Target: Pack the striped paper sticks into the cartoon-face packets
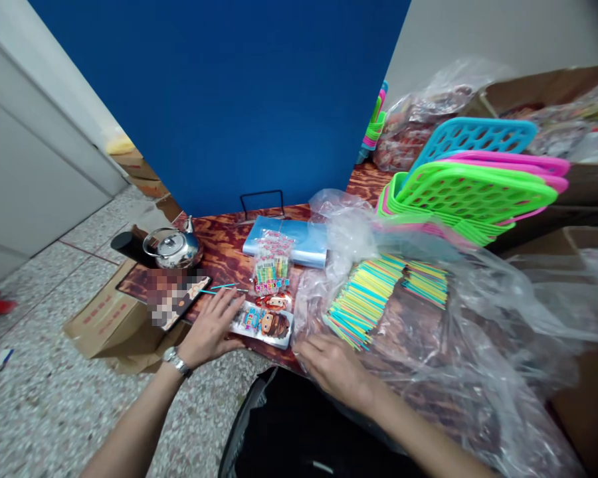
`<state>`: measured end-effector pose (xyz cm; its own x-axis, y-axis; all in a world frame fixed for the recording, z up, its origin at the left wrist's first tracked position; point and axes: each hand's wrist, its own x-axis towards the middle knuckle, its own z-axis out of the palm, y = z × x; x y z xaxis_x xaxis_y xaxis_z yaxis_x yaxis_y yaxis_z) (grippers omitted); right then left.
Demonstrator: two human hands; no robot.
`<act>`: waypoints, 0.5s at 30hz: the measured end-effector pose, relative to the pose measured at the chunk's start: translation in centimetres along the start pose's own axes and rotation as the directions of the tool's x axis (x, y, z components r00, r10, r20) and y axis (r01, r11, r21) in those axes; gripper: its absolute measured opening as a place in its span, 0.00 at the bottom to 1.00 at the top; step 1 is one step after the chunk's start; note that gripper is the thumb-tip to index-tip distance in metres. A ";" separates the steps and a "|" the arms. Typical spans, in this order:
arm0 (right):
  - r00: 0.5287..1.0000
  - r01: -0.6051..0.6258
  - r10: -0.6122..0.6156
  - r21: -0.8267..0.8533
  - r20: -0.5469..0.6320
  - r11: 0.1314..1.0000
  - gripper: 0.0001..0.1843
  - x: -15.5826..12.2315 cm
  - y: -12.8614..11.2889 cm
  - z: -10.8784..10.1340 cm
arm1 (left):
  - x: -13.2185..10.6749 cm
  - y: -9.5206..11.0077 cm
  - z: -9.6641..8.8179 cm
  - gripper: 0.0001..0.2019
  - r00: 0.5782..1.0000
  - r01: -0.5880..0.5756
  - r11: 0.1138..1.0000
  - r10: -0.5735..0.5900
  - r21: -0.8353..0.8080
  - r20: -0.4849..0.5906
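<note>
My left hand lies flat on the wooden table, fingers spread, its fingertips touching a small printed packet with cartoon figures. Above that packet lies another clear packet of coloured sticks. My right hand rests at the table's near edge with fingers curled down onto clear plastic wrap, just below a big fan of thin yellow, blue and green sticks. Whether it pinches a stick is hidden. A watch sits on my left wrist.
A steel kettle and a dark cylinder stand at the table's left end. A stack of clear blue bags lies at the back. Neon plastic baskets pile up on the right. Cardboard boxes sit on the floor. A blue board stands behind.
</note>
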<state>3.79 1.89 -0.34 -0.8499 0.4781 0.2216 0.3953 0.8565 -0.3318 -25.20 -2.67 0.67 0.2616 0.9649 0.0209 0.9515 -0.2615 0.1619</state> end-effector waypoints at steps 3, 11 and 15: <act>1.000 -0.007 0.007 -0.031 0.014 0.999 0.09 0.8 -0.2 0.4 | 0.5 -0.2 0.3 0.36 0.996 -0.018 0.992 0.008 0.121 0.085; 0.999 0.053 -0.054 -0.230 0.002 0.972 0.10 3.8 -1.9 0.7 | 2.5 -1.6 0.8 0.38 0.963 -0.255 0.958 0.241 0.127 0.117; 0.998 0.033 -0.047 -0.298 -0.039 0.954 0.10 3.5 -1.9 2.2 | 2.3 -3.5 1.9 0.43 0.947 -0.322 0.933 0.319 0.158 0.045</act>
<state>-0.73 1.52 -0.96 -0.8532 0.4446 0.2728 0.4528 0.8909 -0.0359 -27.60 0.46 -1.72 0.5584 0.8292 0.0266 0.8296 -0.5583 -0.0119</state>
